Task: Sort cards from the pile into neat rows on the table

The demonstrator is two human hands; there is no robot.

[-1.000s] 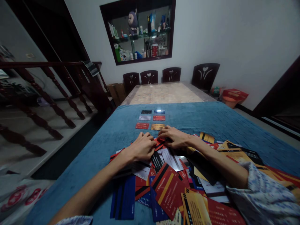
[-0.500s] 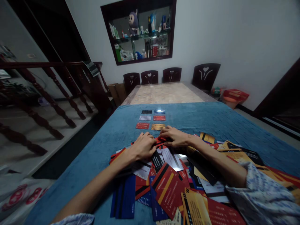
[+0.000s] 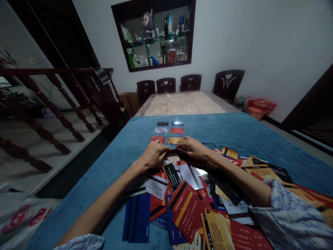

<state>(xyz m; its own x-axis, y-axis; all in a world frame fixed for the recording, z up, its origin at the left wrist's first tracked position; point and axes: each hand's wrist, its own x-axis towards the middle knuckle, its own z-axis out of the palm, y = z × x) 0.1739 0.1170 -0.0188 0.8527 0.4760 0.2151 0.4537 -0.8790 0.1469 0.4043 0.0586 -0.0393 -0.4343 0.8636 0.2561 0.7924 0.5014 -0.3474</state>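
My left hand (image 3: pixel 154 154) and my right hand (image 3: pixel 194 148) come close together above the far edge of a loose card pile. Between their fingertips they pinch a red card (image 3: pixel 172 150), seen nearly edge-on; whether it is one card or a small stack I cannot tell. Beneath my wrists lie a black card (image 3: pixel 172 176), a silver card (image 3: pixel 190 176), a large-looking red card (image 3: pixel 186 211), blue cards (image 3: pixel 136 218) and gold cards (image 3: pixel 218 231), overlapping at odd angles. Just beyond my fingers, a gold card (image 3: pixel 175 140) and another red card (image 3: pixel 157 139) lie flat.
Farther out, two columns continue with a silver card (image 3: pixel 160 130), a red card (image 3: pixel 177 130), a black card (image 3: pixel 162 124) and a shiny blue card (image 3: pixel 177 123). A blue cloth (image 3: pixel 109 166) covers the near table. Chairs (image 3: pixel 191 82) stand behind; a railing (image 3: pixel 52 72) runs left.
Both hands have lifted the red card up and slightly away from the pile, tilting it edge-on. My left hand moved a little forward, now covering part of the nearest laid-out red card.
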